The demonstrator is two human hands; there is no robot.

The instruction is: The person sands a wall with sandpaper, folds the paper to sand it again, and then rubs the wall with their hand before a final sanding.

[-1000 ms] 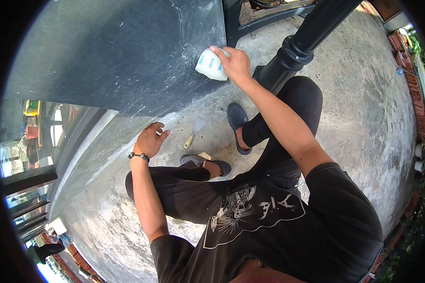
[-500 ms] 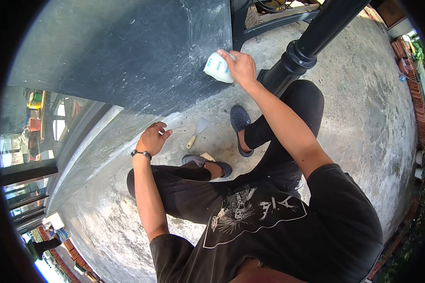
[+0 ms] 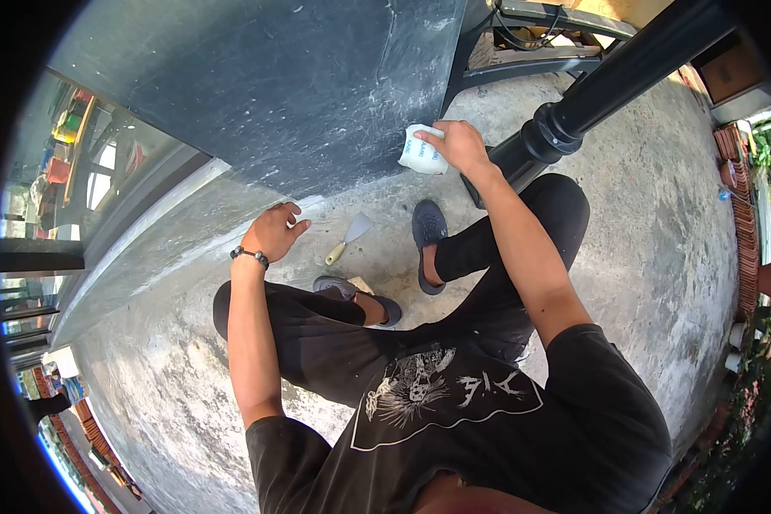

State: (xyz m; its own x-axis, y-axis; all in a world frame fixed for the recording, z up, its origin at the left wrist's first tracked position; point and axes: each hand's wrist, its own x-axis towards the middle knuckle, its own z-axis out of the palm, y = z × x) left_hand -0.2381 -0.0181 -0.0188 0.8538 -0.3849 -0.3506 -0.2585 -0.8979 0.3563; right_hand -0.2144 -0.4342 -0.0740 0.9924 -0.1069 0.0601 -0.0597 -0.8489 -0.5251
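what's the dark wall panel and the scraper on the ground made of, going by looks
Wall panel: looks like dark slate or painted stone, matte, with pale scuffs and a crack line. Scraper: flat grey blade, probably metal, on a pale handle that could be wood or plastic. It lies on rough, mottled concrete floor.

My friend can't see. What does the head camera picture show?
A crouching person's right hand presses a white cup against a dark wall. The left hand hovers, empty, near a putty knife lying on the concrete floor.

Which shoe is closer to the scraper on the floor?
The dark shoe pointing up toward the wall sits right beside the scraper. The other shoe, near the bent knee, lies lower down.
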